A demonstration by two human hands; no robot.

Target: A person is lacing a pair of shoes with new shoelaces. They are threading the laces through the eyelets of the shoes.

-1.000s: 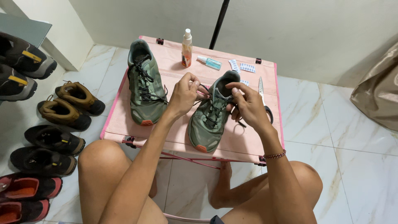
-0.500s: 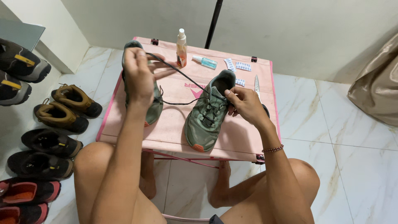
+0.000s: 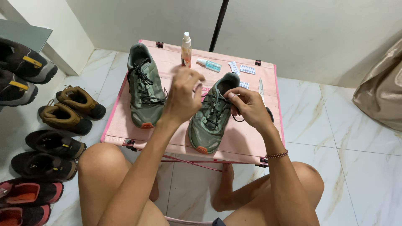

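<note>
Two green shoes lie on a small pink folding table (image 3: 125, 125). The left shoe (image 3: 144, 88) is laced and untouched. The right shoe (image 3: 211, 115) lies between my hands. My right hand (image 3: 247, 104) pinches the black lace (image 3: 238, 119) at the shoe's collar, where a loop hangs. My left hand (image 3: 182, 94) hovers blurred above the shoe's left side, fingers curled; whether it holds lace is unclear.
A spray bottle (image 3: 186, 48), a small tube (image 3: 209, 65), flat packets (image 3: 243, 69) and scissors (image 3: 263, 94) lie at the table's back and right. Several pairs of shoes (image 3: 69, 106) line the floor at left. A brown bag (image 3: 379, 92) sits at right. My bare knees flank the table.
My left hand had pulled the lace far out to the left over the other shoe; it has now come back to the right shoe. My right hand stayed at the collar.
</note>
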